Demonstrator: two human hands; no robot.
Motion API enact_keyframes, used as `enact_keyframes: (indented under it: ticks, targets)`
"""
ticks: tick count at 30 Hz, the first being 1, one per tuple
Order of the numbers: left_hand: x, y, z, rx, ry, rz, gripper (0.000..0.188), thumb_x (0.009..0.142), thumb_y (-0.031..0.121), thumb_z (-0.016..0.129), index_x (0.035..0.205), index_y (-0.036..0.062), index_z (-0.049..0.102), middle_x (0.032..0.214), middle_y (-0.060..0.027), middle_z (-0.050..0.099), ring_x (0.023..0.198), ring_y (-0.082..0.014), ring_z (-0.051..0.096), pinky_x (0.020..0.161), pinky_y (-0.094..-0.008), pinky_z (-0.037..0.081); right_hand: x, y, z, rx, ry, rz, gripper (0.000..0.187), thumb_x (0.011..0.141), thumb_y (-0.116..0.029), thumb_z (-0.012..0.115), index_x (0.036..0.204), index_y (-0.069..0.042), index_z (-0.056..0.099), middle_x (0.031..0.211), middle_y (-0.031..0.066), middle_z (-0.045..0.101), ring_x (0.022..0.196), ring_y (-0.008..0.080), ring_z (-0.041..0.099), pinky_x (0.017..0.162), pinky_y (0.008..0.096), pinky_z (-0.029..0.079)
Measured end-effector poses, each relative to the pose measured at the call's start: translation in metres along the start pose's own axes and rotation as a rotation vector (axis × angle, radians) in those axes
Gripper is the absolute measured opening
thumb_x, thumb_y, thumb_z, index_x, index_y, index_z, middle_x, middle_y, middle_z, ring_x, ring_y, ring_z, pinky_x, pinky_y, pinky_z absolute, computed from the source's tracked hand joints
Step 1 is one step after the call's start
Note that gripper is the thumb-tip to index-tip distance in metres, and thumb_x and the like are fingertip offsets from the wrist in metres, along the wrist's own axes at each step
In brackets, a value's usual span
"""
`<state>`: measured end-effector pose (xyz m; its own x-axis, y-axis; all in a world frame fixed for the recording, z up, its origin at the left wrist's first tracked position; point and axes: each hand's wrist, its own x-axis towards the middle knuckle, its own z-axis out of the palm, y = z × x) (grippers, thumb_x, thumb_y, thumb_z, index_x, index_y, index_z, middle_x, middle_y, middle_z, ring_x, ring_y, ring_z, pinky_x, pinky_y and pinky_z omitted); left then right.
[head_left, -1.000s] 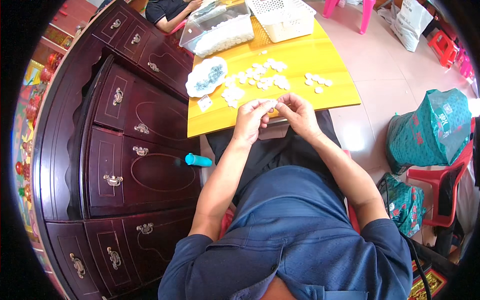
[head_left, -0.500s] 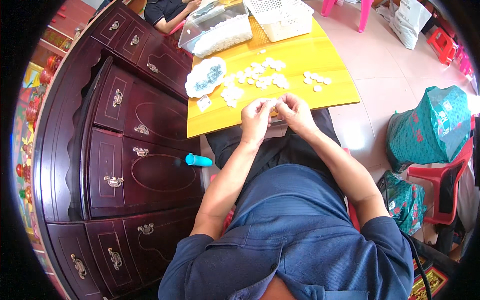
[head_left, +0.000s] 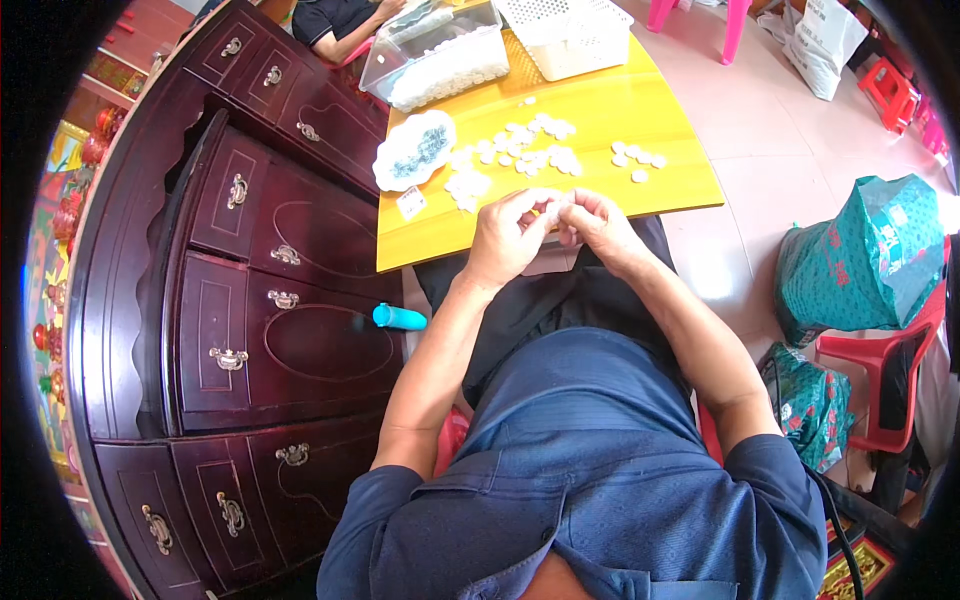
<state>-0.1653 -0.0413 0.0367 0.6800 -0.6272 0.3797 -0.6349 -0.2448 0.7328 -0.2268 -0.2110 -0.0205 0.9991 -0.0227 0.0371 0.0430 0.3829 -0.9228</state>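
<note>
Just past the near edge of the yellow table, my left hand and my right hand meet with their fingertips pinched together. Between them shows a small whitish piece, mostly covered by the fingers; its kind is too small to make out. Beyond the hands, several small white round discs lie loose on the tabletop. A smaller group of discs sits apart to the right. A white scalloped dish holding small dark greyish pieces stands at the left, with a small printed card beside it.
At the table's far end stand a clear plastic bin of white pieces and a white perforated basket. Dark wooden drawers line the left, near a turquoise bottle. Teal bags and a red chair are right. Another person's arm shows beyond.
My left hand has turned and shifted slightly left, and more of the whitish piece shows between the fingertips. The whole view has shifted slightly; the discs lie as before.
</note>
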Motion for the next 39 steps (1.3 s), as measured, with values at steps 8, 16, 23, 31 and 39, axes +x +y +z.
enact_keyframes:
  ticks: [8, 16, 23, 31, 39]
  targets:
    - [-0.004, 0.006, 0.006, 0.007, 0.072, 0.060, 0.014, 0.095, 0.005, 0.070, 0.108, 0.0000, 0.070, 0.089, -0.0104, 0.074, 0.072, -0.0162, 0.071, 0.065, -0.0292, 0.056, 0.001, 0.000, -0.002, 0.015, -0.058, -0.007, 0.017, 0.103, -0.025, 0.062, 0.100, -0.008, 0.062, 0.081, -0.0022, 0.062, 0.071, 0.0056, 0.057, 0.066, 0.0219, 0.048]
    - [-0.005, 0.009, 0.005, -0.055, 0.142, -0.011, 0.012, 0.093, 0.002, 0.071, 0.105, 0.0012, 0.068, 0.089, -0.0092, 0.072, 0.069, -0.0161, 0.070, 0.063, -0.0284, 0.055, -0.002, -0.005, 0.006, -0.057, 0.014, -0.087, 0.016, 0.103, -0.024, 0.059, 0.099, -0.009, 0.061, 0.085, -0.0015, 0.063, 0.073, 0.0070, 0.059, 0.071, 0.0234, 0.050]
    - [-0.007, 0.011, -0.007, 0.098, 0.176, 0.155, 0.014, 0.089, -0.001, 0.073, 0.101, 0.0029, 0.067, 0.088, -0.0096, 0.071, 0.071, -0.0210, 0.070, 0.061, -0.0313, 0.055, -0.007, -0.015, 0.013, 0.155, -0.035, 0.014, 0.018, 0.105, -0.028, 0.061, 0.101, -0.010, 0.063, 0.090, 0.0005, 0.067, 0.075, 0.0087, 0.064, 0.071, 0.0232, 0.052]
    - [-0.008, 0.015, -0.010, 0.159, 0.224, 0.332, 0.018, 0.083, -0.004, 0.075, 0.096, 0.0049, 0.067, 0.093, -0.0097, 0.071, 0.083, -0.0279, 0.071, 0.072, -0.0360, 0.056, -0.008, -0.017, 0.012, 0.239, -0.078, 0.074, 0.020, 0.104, -0.030, 0.064, 0.105, -0.010, 0.067, 0.091, -0.0011, 0.069, 0.075, 0.0062, 0.064, 0.071, 0.0206, 0.052]
    - [-0.012, 0.018, -0.016, 0.101, 0.151, 0.312, 0.024, 0.082, -0.008, 0.075, 0.100, 0.0042, 0.066, 0.099, -0.0100, 0.068, 0.082, -0.0245, 0.070, 0.070, -0.0328, 0.058, -0.010, -0.016, 0.011, 0.198, -0.140, 0.038, 0.016, 0.102, -0.026, 0.067, 0.104, -0.011, 0.069, 0.090, -0.0024, 0.070, 0.078, 0.0047, 0.064, 0.072, 0.0194, 0.051]
